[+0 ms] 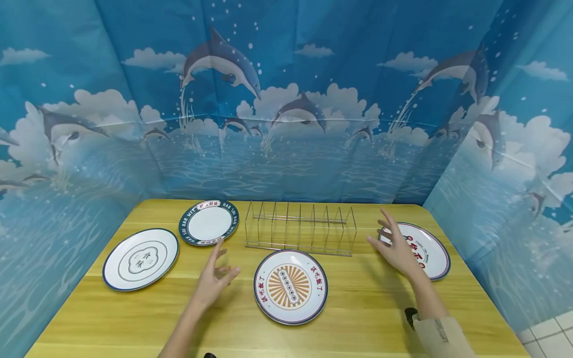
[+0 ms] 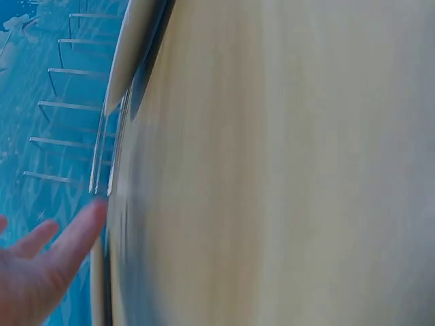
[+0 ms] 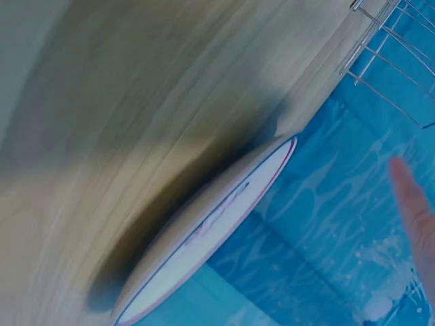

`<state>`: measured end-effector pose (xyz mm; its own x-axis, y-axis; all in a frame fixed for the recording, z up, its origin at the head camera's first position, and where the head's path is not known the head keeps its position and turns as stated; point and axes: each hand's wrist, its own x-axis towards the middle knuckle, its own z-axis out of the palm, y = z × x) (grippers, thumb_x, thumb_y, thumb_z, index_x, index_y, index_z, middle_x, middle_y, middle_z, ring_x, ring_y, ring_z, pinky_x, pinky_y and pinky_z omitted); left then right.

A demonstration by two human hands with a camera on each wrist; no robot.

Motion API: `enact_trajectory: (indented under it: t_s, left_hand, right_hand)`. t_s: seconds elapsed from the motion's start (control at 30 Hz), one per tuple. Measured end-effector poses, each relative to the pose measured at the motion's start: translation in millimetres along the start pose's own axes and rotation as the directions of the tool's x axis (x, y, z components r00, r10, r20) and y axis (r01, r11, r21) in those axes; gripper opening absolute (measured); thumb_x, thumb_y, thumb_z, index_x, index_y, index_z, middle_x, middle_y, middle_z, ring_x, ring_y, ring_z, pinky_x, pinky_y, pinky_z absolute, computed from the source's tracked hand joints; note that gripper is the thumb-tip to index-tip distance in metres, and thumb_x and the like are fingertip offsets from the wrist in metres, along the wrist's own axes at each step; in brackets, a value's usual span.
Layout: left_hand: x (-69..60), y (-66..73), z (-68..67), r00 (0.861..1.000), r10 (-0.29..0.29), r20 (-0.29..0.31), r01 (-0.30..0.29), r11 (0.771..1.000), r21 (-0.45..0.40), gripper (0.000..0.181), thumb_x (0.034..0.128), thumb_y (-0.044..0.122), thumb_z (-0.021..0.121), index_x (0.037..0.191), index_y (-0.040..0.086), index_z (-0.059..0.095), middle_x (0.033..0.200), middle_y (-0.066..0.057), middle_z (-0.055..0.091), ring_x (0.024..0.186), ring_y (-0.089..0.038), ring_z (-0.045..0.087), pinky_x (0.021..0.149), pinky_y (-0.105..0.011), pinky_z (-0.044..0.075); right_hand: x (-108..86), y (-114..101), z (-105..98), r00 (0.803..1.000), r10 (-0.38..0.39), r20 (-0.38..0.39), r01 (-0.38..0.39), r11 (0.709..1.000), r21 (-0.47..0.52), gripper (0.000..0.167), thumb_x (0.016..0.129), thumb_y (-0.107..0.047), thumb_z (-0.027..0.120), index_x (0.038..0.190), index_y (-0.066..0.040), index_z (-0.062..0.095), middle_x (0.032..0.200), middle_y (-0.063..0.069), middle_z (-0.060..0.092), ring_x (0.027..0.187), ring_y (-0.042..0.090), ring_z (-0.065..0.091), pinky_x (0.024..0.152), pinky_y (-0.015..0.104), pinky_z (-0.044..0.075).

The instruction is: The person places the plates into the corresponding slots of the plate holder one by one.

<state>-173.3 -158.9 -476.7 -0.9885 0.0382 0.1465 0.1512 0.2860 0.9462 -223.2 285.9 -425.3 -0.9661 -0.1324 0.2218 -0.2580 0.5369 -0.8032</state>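
Observation:
My left hand (image 1: 214,281) hovers over the table with its fingers spread and nothing in it. It is nearest to a green-rimmed plate (image 1: 209,223) at the back left and a plate with an orange sunburst (image 1: 291,288) at the front middle. My right hand (image 1: 397,248), also holding nothing, hangs in the air and partly covers a plate with red lettering (image 1: 427,251) at the right. In the right wrist view that plate (image 3: 211,234) shows edge-on below the fingers. A wire dish rack (image 1: 300,228) stands behind the sunburst plate; its slots hold no plates.
Another white plate (image 1: 141,259), with a dark rim and a grey emblem, lies at the left of the wooden table (image 1: 358,318). A blue dolphin-print curtain (image 1: 286,164) hangs along the table's back and sides.

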Motion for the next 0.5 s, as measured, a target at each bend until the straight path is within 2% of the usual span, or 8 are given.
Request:
enact_trajectory:
  t_s: [0.07,0.1,0.2,0.3,0.37,0.43,0.5]
  left_hand:
    - [-1.7,1.5,5.2,0.995,-0.075,0.069,0.084,0.988,-0.128,0.086,0.0814,0.014,0.069,0.147,0.019,0.014,0.139,-0.026,0.03,0.095,-0.043,0.058,0.065,-0.043,0.057]
    - [-2.6,2.1,7.6,0.987,-0.111,0.113,0.13,0.974,-0.185,0.086,0.0819,0.012,0.068,0.147,0.019,0.012,0.139,-0.027,0.03,0.092,-0.041,0.06,0.064,-0.043,0.058]
    - [-4.6,2.3,14.2,0.955,-0.175,0.241,0.242,0.927,-0.287,0.088,0.0829,0.008,0.066,0.148,0.021,0.007,0.14,-0.027,0.028,0.087,-0.037,0.062,0.066,-0.045,0.057]
    - [-5.1,1.6,19.5,0.917,-0.196,0.347,0.315,0.89,-0.331,0.088,0.084,0.009,0.064,0.148,0.021,0.005,0.141,-0.028,0.024,0.084,-0.034,0.063,0.068,-0.048,0.056]
    - [-5.1,0.6,23.0,0.895,-0.202,0.398,0.346,0.878,-0.332,0.087,0.0841,0.01,0.064,0.148,0.02,0.006,0.142,-0.028,0.022,0.082,-0.032,0.063,0.068,-0.048,0.056]
    - [-5.0,-1.2,26.4,0.877,-0.21,0.431,0.369,0.87,-0.326,0.087,0.0833,0.01,0.065,0.148,0.019,0.008,0.142,-0.029,0.02,0.08,-0.031,0.063,0.066,-0.048,0.056]
    - [-4.7,-3.3,30.2,0.867,-0.217,0.448,0.384,0.864,-0.325,0.087,0.0817,0.007,0.066,0.147,0.017,0.011,0.141,-0.03,0.02,0.077,-0.029,0.063,0.065,-0.047,0.056]
  right_hand:
    - [4.7,2.2,1.9,1.0,0.005,0.022,-0.006,0.998,0.057,0.079,0.091,-0.025,0.056,0.147,-0.03,0.001,0.139,0.03,0.026,0.119,0.049,0.039,0.093,0.056,0.041]
    - [7.1,4.0,2.8,0.999,0.006,0.034,-0.008,0.997,0.079,0.078,0.092,-0.025,0.056,0.147,-0.031,0.002,0.138,0.029,0.028,0.117,0.047,0.042,0.092,0.052,0.045]
    - [14.3,8.3,6.2,0.997,0.016,0.082,-0.028,0.989,0.148,0.076,0.092,-0.025,0.055,0.148,-0.029,0.003,0.136,0.029,0.033,0.114,0.045,0.046,0.086,0.045,0.051]
    - [21.5,10.7,10.3,0.99,0.028,0.135,-0.06,0.97,0.235,0.074,0.092,-0.023,0.055,0.148,-0.024,0.006,0.135,0.031,0.033,0.113,0.048,0.045,0.085,0.049,0.051]
    - [25.9,10.6,13.0,0.985,0.038,0.169,-0.086,0.954,0.286,0.073,0.092,-0.022,0.054,0.148,-0.021,0.008,0.135,0.033,0.032,0.113,0.05,0.043,0.087,0.053,0.048]
    - [29.9,10.5,15.2,0.98,0.058,0.191,-0.117,0.943,0.312,0.071,0.092,-0.022,0.055,0.148,-0.02,0.012,0.136,0.032,0.032,0.115,0.049,0.042,0.088,0.055,0.047]
    - [33.1,10.7,16.4,0.974,0.075,0.213,-0.143,0.935,0.324,0.069,0.092,-0.023,0.055,0.148,-0.02,0.014,0.136,0.032,0.032,0.116,0.048,0.042,0.09,0.054,0.046]
